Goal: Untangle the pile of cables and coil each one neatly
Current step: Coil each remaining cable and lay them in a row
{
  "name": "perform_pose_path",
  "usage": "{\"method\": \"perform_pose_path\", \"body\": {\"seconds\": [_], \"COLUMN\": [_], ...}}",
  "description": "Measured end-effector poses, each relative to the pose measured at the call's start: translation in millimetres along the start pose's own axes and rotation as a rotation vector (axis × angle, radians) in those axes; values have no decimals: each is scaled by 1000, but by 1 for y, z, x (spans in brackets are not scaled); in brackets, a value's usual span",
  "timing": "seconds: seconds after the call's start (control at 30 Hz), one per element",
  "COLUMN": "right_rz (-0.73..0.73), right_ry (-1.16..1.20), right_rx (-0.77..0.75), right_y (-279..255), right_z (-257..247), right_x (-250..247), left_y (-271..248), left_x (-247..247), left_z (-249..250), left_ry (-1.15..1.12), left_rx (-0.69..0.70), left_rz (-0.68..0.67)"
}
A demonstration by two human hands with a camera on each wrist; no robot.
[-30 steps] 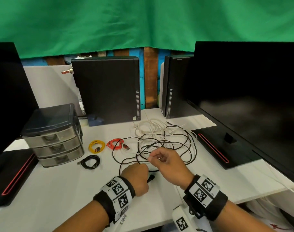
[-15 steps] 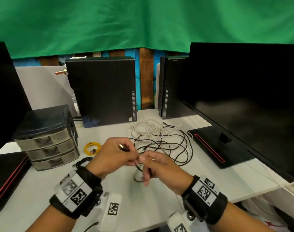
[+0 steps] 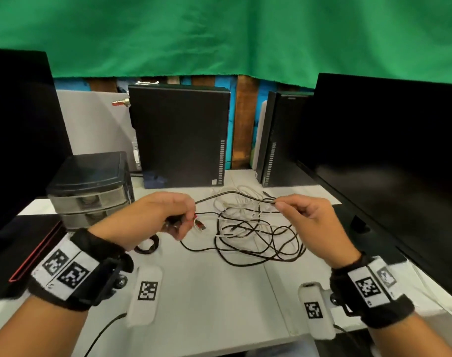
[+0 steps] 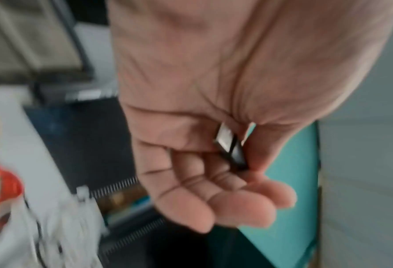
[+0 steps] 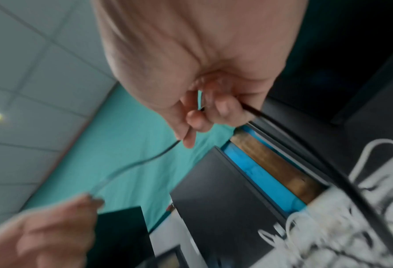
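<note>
Tension matters: our left hand (image 3: 165,217) grips the thin black cable's (image 3: 235,195) plug end, right hand (image 3: 309,222) pinches it; we should draw slowly.

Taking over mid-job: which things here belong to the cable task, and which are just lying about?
Job:
black cable, stretched between left hand and right hand
tangled pile
coiled black cable

Lying about:
drawer unit
two computer towers
monitor
</note>
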State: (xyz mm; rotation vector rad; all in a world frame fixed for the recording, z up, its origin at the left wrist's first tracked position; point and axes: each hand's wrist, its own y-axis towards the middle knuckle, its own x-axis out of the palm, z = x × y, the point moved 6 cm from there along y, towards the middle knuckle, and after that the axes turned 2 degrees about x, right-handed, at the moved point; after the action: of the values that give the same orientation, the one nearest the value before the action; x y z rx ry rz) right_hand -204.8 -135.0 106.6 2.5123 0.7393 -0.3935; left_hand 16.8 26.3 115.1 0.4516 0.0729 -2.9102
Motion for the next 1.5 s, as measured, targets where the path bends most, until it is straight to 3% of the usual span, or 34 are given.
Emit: {"method": "perform_pose_path", "body": {"seconds": [0.1, 0.2, 0.33, 0.43, 0.53, 0.6, 0.67, 0.73, 0.8, 0.87, 1.0, 1.07, 1.17, 1.23, 1.33, 1.4, 1.5], "right_rz": [-123, -362, -652, -743, -698, -579, -363, -100, 48, 7, -450, -591, -669, -671, -550, -404, -203], "right_ry": [-28, -146, -262, -236, -179, -102, -29, -19, -5, 13, -78, -65, -99, -109, -63, -18, 48], "right_rx": [115, 108, -69, -185, -261, -247, -252, -262, -185, -70, 22, -23, -122, -165, -217, -252, -189], "right_y": [-5, -25, -62, -77, -77, -67, -49, -29, -12, -6, -38, -58, -70, -70, -60, -46, -23], "right_z": [25, 36, 7, -36, -72, -83, -86, -77, -52, -27, -13, -26, -55, -71, -87, -86, -64], "right_x": [33, 77, 117, 115, 93, 71, 41, 8, -9, -2, 73, 97, 94, 77, 46, 26, 5], "left_y": [-4, -1, 7, 13, 15, 15, 15, 12, 5, -1, -4, -3, -1, -1, 0, -1, -7], "left_x": [13, 13, 9, 13, 19, 32, 47, 63, 76, 81, 63, 51, 41, 43, 59, 69, 76], "left_z": [23, 30, 17, 4, 0, -2, -6, -3, 8, 23, 35, 29, 22, 23, 20, 17, 23], "left_ry": [-556, -861, -934, -761, -191, 93, 119, -37, -236, -407, -623, -478, -134, 53, 207, 121, -237], "left_rx": [112, 191, 242, 241, 288, 303, 266, 246, 249, 283, 334, 335, 369, 400, 375, 331, 278], "left_rz": [52, 167, 276, 332, 337, 229, 104, -25, -137, -159, 88, 211, 300, 294, 110, -35, -158]}}
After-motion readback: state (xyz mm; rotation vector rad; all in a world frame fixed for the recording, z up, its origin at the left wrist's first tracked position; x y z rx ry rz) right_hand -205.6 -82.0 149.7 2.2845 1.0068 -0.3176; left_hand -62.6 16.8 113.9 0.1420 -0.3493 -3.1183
